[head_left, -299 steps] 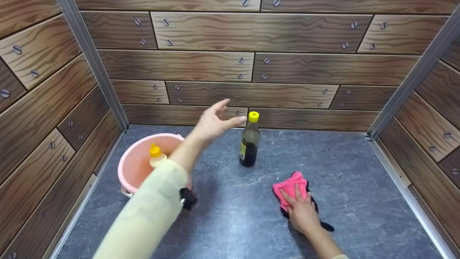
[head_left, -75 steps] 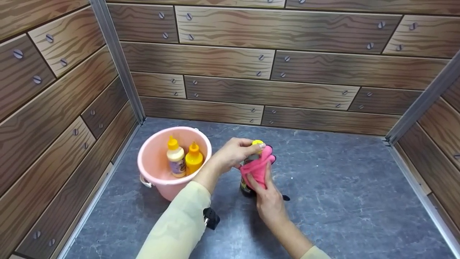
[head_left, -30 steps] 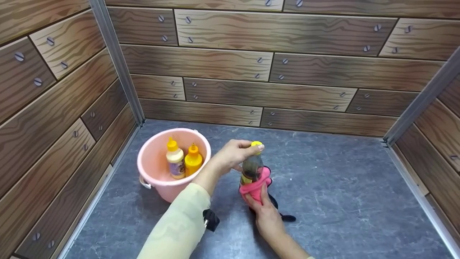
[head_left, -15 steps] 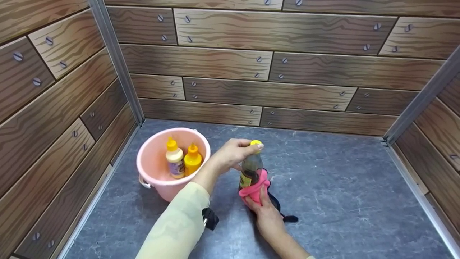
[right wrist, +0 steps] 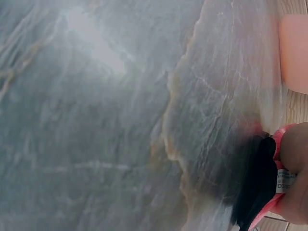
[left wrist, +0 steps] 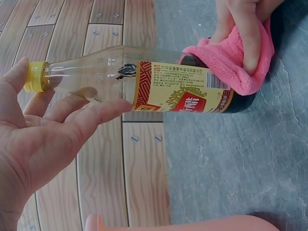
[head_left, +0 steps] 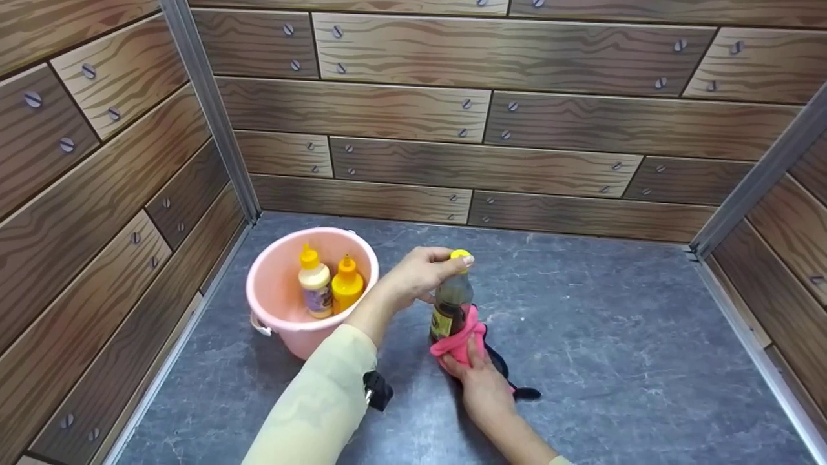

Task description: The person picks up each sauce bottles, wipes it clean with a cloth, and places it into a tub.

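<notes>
A glass vinegar bottle (head_left: 453, 296) with a yellow cap and dark liquid stands right of the bucket. My left hand (head_left: 413, 279) pinches the cap between thumb and fingers. In the left wrist view other fingers lie along the bottle's neck, and the yellow-and-red label (left wrist: 185, 89) shows. My right hand (head_left: 486, 391) holds a pink cloth (head_left: 462, 345) with black backing against the bottle's lower part, hiding the base. A black loop trails from the cloth onto the surface. In the right wrist view, the cloth's black side (right wrist: 260, 185) shows beside my fingers.
A pink bucket (head_left: 258, 290) with a white handle stands to the left, close by my left forearm. Inside are a cream squeeze bottle (head_left: 315, 278) and a yellow squeeze bottle (head_left: 347, 287). Wood-patterned walls (head_left: 400, 116) enclose the dark marbled surface (head_left: 614, 336).
Ten seconds ago the left hand reached toward the bottle and the right pressed the cloth on the surface. The bottle has come nearer. Since 2.5 seconds ago the cloth has slid down it.
</notes>
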A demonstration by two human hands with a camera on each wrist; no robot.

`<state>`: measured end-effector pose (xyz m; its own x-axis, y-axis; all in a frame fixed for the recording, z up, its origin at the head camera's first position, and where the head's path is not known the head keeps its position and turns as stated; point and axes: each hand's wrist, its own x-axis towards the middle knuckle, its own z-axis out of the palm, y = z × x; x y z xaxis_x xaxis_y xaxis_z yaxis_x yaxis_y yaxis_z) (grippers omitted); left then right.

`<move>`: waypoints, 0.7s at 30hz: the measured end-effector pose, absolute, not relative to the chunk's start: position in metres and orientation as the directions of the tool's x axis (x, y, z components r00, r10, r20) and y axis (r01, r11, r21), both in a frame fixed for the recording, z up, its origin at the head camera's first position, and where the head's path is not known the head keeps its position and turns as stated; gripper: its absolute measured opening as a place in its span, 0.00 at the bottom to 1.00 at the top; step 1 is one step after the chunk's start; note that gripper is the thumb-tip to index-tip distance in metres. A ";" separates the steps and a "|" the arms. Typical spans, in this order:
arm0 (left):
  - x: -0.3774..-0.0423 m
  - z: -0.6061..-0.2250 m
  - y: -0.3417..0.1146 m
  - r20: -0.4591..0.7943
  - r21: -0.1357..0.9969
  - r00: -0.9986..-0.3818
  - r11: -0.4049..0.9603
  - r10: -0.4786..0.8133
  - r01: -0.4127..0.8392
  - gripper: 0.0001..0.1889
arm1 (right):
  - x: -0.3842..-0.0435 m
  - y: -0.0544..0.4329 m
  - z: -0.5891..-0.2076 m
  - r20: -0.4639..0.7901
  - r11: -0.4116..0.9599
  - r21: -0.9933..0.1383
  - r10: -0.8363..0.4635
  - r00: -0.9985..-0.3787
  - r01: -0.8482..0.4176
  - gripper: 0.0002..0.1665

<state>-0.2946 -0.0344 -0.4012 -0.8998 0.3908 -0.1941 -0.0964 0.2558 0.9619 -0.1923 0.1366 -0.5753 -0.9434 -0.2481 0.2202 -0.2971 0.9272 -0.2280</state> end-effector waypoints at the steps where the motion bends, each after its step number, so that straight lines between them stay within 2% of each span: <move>1: -0.295 -0.401 -0.034 -0.194 0.961 -0.900 0.260 0.390 -0.095 0.25 | -0.193 0.138 -0.574 0.203 0.930 -0.227 -0.245 -0.948 -0.289 0.27; 8: -0.295 -0.401 -0.032 -0.196 0.956 -0.919 0.277 0.342 -0.101 0.22 | -0.195 0.150 -0.568 0.144 0.947 -0.236 -0.187 -0.972 -0.217 0.27; 12: -0.295 -0.403 -0.032 -0.171 0.965 -0.925 0.246 0.340 -0.088 0.18 | -0.196 0.162 -0.566 0.158 0.935 -0.310 -0.130 -0.979 -0.174 0.30; 17: -0.295 -0.404 -0.032 -0.144 0.980 -0.923 0.182 0.356 -0.083 0.15 | -0.196 0.181 -0.565 0.270 0.894 -0.414 -0.061 -0.961 -0.173 0.40; 21: -0.294 -0.404 -0.032 -0.116 0.986 -0.920 0.158 0.375 -0.060 0.13 | -0.195 0.194 -0.566 0.400 0.867 -0.450 -0.018 -0.916 -0.213 0.40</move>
<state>-0.2942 -0.0325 -0.4041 -0.9196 0.3753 -0.1158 -0.0597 0.1578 0.9857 -0.1949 0.1938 -0.5659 -0.9165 -0.0180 0.3997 -0.2134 0.8671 -0.4501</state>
